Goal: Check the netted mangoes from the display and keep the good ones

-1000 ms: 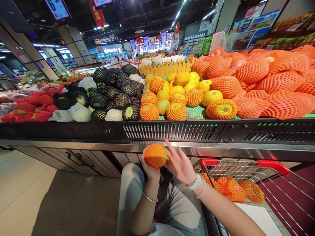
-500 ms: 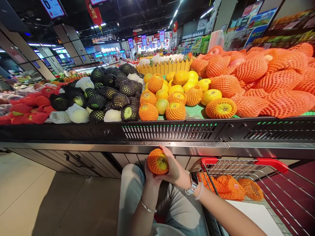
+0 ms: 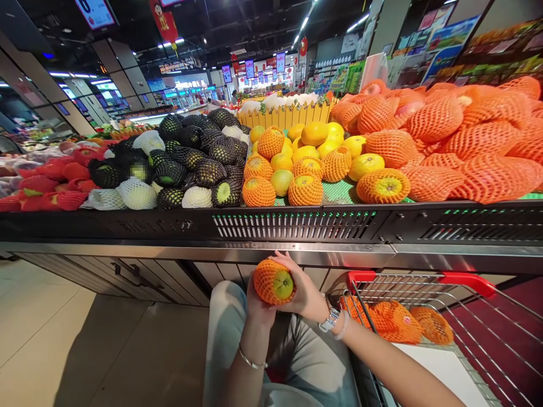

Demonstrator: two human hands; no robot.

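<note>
Both hands hold one round yellow-green fruit in an orange foam net (image 3: 272, 282) low in front of the display stand. My left hand (image 3: 258, 303) cups it from below and behind. My right hand (image 3: 304, 289) wraps its fingers round the right side, with a watch and a bead bracelet on the wrist. The open end of the net faces me and shows the fruit's skin. Right of my hands stands a shopping cart (image 3: 424, 281) with a red handle, holding several more netted fruits (image 3: 396, 324).
The display stand (image 3: 297, 226) carries yellow fruit in orange nets (image 3: 305, 164), dark fruit in black and white nets (image 3: 190, 164), red-netted fruit (image 3: 46, 183) at left and big orange-netted fruit (image 3: 458, 141) at right. A white sheet (image 3: 441, 370) lies in the cart. Tiled floor at left.
My right hand went from open beside the fruit to closed round it. The fruit turned, so its uncovered end now faces me.
</note>
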